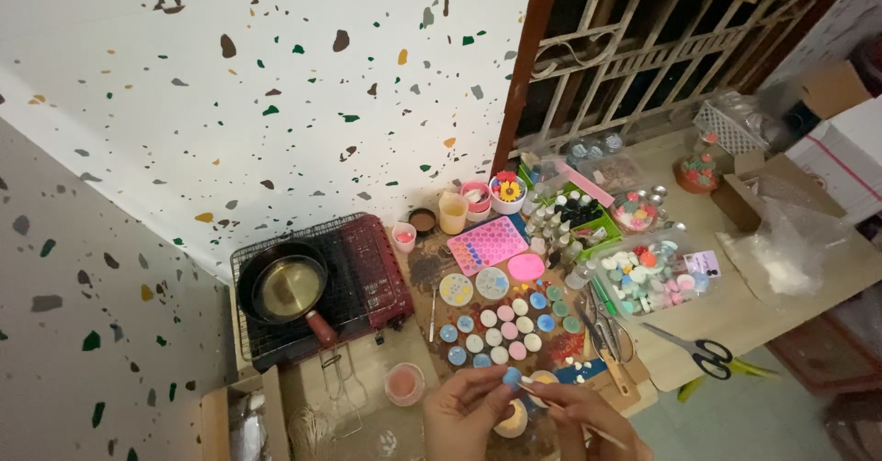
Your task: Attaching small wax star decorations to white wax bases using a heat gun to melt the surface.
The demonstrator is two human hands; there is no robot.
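Left-hand (461, 413) grip on small blue disc (511, 377), pink mould sheet (487, 243) beyond

Dark pan (287, 286) sits on red portable stove (367, 273). Pink silicone mould (487, 243) lies beside it; black-handled scissors (703, 351) rest on worktop (735, 309) near clear box (648, 273) of coloured pieces.

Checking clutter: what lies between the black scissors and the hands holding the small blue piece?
Head view: between the black-handled scissors and the right hand, holding the small blue round piece with the left hand, lie metal tweezers and a wooden-handled tool.
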